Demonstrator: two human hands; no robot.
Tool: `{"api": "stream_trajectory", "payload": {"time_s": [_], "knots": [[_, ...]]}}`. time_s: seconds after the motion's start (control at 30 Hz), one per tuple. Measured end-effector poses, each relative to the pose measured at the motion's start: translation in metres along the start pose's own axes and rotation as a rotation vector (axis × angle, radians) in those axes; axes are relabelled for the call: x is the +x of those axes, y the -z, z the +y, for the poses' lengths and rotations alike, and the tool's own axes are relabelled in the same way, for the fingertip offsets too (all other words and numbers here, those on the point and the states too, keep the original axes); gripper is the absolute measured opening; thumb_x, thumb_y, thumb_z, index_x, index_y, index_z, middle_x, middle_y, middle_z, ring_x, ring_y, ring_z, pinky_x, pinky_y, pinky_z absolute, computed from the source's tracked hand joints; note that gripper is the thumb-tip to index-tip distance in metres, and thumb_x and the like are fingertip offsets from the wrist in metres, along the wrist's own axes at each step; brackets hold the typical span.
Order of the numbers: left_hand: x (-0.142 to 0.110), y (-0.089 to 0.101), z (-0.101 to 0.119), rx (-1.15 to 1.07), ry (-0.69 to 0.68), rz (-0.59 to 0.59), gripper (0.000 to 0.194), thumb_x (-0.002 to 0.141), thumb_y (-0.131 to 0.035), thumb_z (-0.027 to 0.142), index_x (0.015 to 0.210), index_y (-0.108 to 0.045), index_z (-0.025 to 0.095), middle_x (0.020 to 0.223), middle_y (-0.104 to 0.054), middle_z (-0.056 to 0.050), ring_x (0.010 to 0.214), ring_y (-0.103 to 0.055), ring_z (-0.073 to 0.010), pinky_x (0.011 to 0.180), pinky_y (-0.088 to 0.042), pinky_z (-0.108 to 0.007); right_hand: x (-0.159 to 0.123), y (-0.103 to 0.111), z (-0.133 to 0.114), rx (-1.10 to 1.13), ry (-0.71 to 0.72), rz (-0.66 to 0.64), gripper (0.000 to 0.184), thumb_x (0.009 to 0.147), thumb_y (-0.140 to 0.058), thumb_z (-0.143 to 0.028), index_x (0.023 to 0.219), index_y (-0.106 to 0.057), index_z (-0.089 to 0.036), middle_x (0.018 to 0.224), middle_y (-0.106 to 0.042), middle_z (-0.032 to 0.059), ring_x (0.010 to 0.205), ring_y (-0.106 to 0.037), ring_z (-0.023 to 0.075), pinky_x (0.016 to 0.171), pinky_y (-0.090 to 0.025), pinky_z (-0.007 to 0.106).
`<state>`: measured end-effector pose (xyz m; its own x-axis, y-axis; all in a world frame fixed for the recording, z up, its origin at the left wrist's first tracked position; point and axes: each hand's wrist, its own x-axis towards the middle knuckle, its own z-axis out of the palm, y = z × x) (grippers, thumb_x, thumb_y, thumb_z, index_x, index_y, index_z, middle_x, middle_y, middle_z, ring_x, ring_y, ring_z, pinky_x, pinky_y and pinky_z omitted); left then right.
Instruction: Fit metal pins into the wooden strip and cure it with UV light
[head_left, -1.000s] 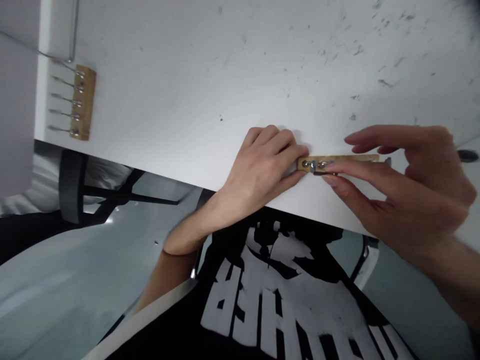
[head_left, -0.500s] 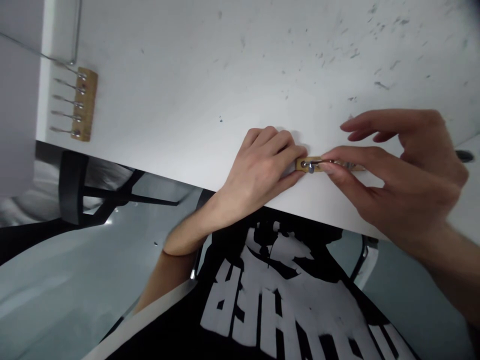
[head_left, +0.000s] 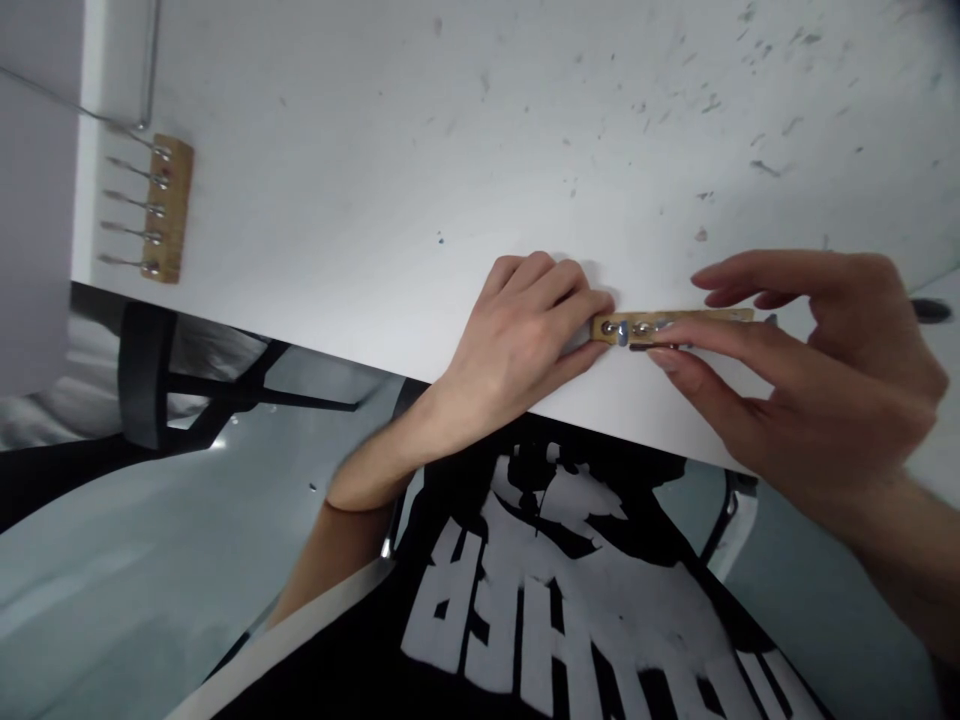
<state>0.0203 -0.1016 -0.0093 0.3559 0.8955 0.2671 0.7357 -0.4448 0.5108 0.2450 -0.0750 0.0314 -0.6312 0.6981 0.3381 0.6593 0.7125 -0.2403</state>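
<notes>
A narrow wooden strip point(head_left: 721, 315) with metal fittings on top lies on the white table near its front edge. My left hand point(head_left: 529, 320) is closed on the strip's left end, thumb on the near side and fingers on the far side. The bare metal fittings point(head_left: 621, 331) show just right of those fingers. Over the strip's middle, my right hand point(head_left: 817, 350) pinches a thin dark metal piece point(head_left: 643, 347) between thumb and index finger, along the strip's near edge. Its other fingers are held apart above the table. Most of the thin piece is hidden by the fingertips.
At the table's left end lies a second wooden block point(head_left: 174, 210) with several metal rods on rings, beside a bent metal wire point(head_left: 150, 70). Dark scraps point(head_left: 765, 168) are scattered at the far right. A black chair part point(head_left: 142, 375) stands below the left edge.
My right hand has moved slightly toward me and right, taking the thin metal piece from over the fittings to the strip's near edge. More fittings are uncovered. My left hand stays put.
</notes>
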Motion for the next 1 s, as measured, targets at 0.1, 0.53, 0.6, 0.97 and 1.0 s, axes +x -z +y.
{"api": "stream_trajectory", "payload": {"time_s": [0.1,0.53,0.6,0.97,1.0], "knots": [[0.0,0.0,-0.001,0.0,0.0,-0.017,0.02,0.104,-0.055,0.037,0.117,-0.061,0.022,0.11,-0.07,-0.005,0.106,-0.061,-0.0209,0.094,-0.043,-0.039,0.005,-0.002,0.003,0.001,0.041,0.03,0.028,0.081,-0.075,-0.025,0.108,-0.069,-0.022,0.129,-0.057,-0.0001,0.108,-0.061,0.0127,0.09,-0.054,0.032],[0.0,0.001,0.0,0.004,0.004,-0.019,0.02,0.104,-0.055,0.037,0.116,-0.062,0.022,0.11,-0.07,-0.004,0.107,-0.061,-0.0211,0.094,-0.045,-0.04,0.008,0.002,0.003,0.023,0.039,-0.004,0.03,0.081,-0.076,-0.025,0.11,-0.066,-0.023,0.131,-0.057,0.0005,0.111,-0.061,0.0128,0.091,-0.053,0.033],[0.001,0.001,0.0,0.005,0.004,-0.023,0.02,0.104,-0.055,0.037,0.116,-0.062,0.022,0.111,-0.07,-0.005,0.107,-0.061,-0.0213,0.094,-0.045,-0.04,0.004,0.003,0.003,0.008,0.008,-0.023,0.034,0.081,-0.076,-0.027,0.113,-0.066,-0.027,0.13,-0.057,-0.0013,0.112,-0.061,0.0113,0.092,-0.054,0.032],[0.001,-0.001,0.0,-0.005,0.016,-0.032,0.019,0.105,-0.053,0.038,0.116,-0.062,0.024,0.113,-0.069,-0.005,0.108,-0.061,-0.0225,0.096,-0.045,-0.043,0.01,-0.003,0.007,0.036,0.059,0.034,0.031,0.079,-0.078,-0.024,0.107,-0.067,-0.023,0.13,-0.058,-0.001,0.107,-0.062,0.0109,0.088,-0.054,0.031],[0.001,-0.001,0.0,-0.002,0.012,-0.03,0.02,0.105,-0.053,0.038,0.115,-0.062,0.024,0.113,-0.069,-0.005,0.108,-0.061,-0.0223,0.096,-0.046,-0.043,0.013,-0.003,0.007,0.032,0.057,0.038,0.029,0.079,-0.078,-0.024,0.106,-0.068,-0.022,0.129,-0.058,-0.0009,0.107,-0.062,0.011,0.087,-0.053,0.03]]}}
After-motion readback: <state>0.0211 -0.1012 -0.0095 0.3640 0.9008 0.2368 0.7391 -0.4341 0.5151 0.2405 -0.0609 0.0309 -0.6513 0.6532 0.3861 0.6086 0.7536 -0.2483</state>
